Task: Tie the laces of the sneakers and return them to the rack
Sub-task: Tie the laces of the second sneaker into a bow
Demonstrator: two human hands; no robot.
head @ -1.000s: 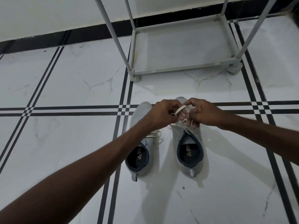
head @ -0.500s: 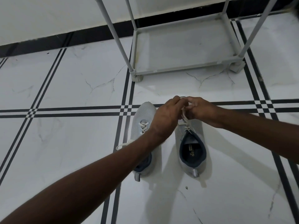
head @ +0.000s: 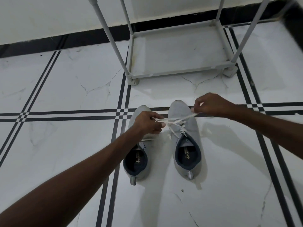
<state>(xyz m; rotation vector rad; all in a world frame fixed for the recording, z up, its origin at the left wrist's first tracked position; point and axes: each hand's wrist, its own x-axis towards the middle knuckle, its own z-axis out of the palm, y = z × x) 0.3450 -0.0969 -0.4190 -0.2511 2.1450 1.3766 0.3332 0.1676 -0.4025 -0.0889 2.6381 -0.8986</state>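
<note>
Two grey sneakers with dark blue collars stand side by side on the floor, toes pointing away from me. My left hand lies over the left sneaker and pinches one end of the right sneaker's white lace. My right hand hovers beyond the right sneaker, at its toe's right side, pinching the other lace end. The lace is stretched taut between both hands across the shoe's upper. The left sneaker's own laces are hidden under my left wrist.
A grey tube-frame shoe rack stands just beyond the sneakers, its bottom shelf bare. The floor is white marble tile with black double stripes. A white wall with a black skirting runs behind the rack.
Both hands were bunched together over the right sneaker's laces; now they have pulled apart sideways, left hand leftward and right hand rightward, drawing the lace tight.
</note>
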